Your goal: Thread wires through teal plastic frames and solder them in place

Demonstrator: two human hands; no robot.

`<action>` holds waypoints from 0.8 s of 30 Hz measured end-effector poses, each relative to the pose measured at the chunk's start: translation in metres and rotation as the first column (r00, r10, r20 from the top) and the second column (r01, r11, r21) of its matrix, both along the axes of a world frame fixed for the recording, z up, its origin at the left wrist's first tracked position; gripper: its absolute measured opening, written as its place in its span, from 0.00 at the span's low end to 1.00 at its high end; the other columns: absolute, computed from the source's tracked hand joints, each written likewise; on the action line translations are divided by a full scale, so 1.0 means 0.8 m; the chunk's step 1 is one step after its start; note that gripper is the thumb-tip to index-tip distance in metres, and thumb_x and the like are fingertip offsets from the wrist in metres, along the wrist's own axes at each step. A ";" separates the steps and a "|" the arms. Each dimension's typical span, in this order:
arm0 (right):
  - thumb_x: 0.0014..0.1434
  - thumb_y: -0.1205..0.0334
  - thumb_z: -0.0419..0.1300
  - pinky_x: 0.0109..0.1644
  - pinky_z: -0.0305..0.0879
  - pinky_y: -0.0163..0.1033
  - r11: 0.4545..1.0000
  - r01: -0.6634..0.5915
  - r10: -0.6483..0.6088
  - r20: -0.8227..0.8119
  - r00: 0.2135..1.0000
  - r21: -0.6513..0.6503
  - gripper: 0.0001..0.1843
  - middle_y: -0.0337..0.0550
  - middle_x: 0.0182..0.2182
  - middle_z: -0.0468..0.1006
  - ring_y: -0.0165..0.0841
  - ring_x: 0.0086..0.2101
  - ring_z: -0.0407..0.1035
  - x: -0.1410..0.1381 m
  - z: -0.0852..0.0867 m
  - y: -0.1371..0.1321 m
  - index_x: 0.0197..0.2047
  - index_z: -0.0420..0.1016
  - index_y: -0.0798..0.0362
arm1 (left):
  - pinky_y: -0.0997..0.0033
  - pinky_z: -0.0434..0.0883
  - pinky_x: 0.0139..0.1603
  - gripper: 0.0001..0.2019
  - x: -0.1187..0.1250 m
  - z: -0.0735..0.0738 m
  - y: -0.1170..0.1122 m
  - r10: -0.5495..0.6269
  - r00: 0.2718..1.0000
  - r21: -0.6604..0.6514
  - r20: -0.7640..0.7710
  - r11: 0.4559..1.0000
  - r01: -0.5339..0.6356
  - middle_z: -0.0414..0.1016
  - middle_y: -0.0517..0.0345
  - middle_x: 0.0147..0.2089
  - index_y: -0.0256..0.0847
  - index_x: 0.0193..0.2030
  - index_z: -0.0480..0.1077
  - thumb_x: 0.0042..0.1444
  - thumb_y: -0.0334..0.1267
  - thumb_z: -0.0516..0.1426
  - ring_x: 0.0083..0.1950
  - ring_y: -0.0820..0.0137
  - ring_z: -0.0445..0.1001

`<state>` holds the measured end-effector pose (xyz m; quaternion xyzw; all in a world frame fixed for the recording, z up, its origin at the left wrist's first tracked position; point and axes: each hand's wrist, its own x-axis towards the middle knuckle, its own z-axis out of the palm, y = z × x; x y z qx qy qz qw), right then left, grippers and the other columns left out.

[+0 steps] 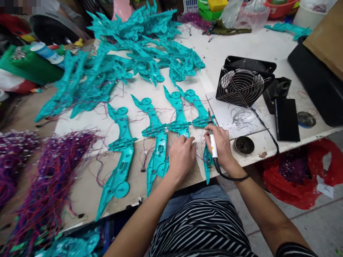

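In the head view, the right hand [222,142] is grasping a white soldering iron [212,144], tip pointing away from the body, its cord running across the wrist. The left hand [182,155] is resting with bent fingers beside the row of teal plastic pieces [120,153]; whether it is pinching anything cannot be told, the fingertips being partly hidden. These pieces are lying across the white table [214,53] before both hands, with thin red and blue wires [102,162] straggling among them. A larger teal pile [136,30] is occupying the far side, and purple wire bundles [60,164] are covering the left. To the right, a black fan [239,84] is standing beyond the iron, its cable [264,125] trailing to the table edge; an open tin [243,154] is sitting near the right hand, a black box [287,119] farther right. A red bag [288,196] is lying below the edge.
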<state>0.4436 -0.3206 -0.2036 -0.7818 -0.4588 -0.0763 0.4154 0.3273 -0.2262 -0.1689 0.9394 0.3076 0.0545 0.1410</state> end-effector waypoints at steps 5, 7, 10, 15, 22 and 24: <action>0.63 0.67 0.54 0.44 0.69 0.38 0.986 -0.036 0.046 -0.054 0.997 0.163 0.10 0.41 0.39 0.79 0.33 0.37 0.74 -0.001 -0.002 -0.008 0.48 0.67 0.50 | 0.68 0.65 0.36 0.17 0.022 0.011 0.005 0.047 0.998 -0.289 -0.049 0.956 -0.059 0.80 0.47 0.36 0.38 0.48 0.78 0.63 0.39 0.50 0.38 0.60 0.76; 0.63 0.68 0.55 0.44 0.71 0.38 0.982 -0.005 0.015 -0.053 0.998 0.189 0.11 0.40 0.38 0.79 0.32 0.37 0.75 -0.003 -0.002 -0.011 0.48 0.67 0.49 | 0.70 0.63 0.33 0.16 0.035 0.013 0.011 0.026 0.999 -0.381 -0.034 0.924 -0.037 0.79 0.50 0.31 0.37 0.39 0.80 0.62 0.37 0.50 0.33 0.64 0.74; 0.62 0.68 0.56 0.44 0.73 0.37 0.976 0.021 -0.010 -0.054 0.999 0.218 0.11 0.39 0.36 0.79 0.32 0.36 0.77 -0.007 -0.004 -0.016 0.48 0.67 0.49 | 0.73 0.59 0.26 0.17 0.054 0.013 0.018 0.091 0.996 -0.597 -0.020 0.798 -0.084 0.68 0.60 0.17 0.37 0.28 0.78 0.61 0.38 0.51 0.23 0.70 0.67; 0.61 0.68 0.57 0.43 0.75 0.37 0.971 0.021 -0.005 -0.071 0.997 0.237 0.12 0.40 0.37 0.80 0.32 0.36 0.78 -0.012 -0.004 -0.021 0.48 0.67 0.49 | 0.76 0.58 0.23 0.10 0.068 0.008 0.016 0.301 0.952 -0.741 0.053 0.651 -0.165 0.62 0.66 0.14 0.36 0.29 0.78 0.55 0.34 0.56 0.18 0.75 0.61; 0.61 0.69 0.58 0.44 0.75 0.35 0.967 0.054 -0.025 -0.117 0.993 0.250 0.12 0.39 0.36 0.80 0.30 0.35 0.78 -0.014 0.001 -0.028 0.47 0.68 0.49 | 0.73 0.65 0.31 0.12 0.036 0.001 0.005 0.395 0.870 -0.467 0.296 0.854 -0.229 0.81 0.56 0.30 0.37 0.39 0.81 0.57 0.36 0.56 0.29 0.70 0.74; 0.61 0.69 0.58 0.44 0.75 0.35 0.968 0.049 -0.023 -0.106 0.994 0.244 0.11 0.40 0.36 0.80 0.30 0.36 0.78 -0.014 0.003 -0.028 0.47 0.68 0.50 | 0.72 0.67 0.36 0.12 0.027 0.002 0.002 0.402 0.833 -0.400 0.381 0.884 -0.243 0.82 0.54 0.34 0.38 0.39 0.81 0.57 0.37 0.56 0.33 0.69 0.76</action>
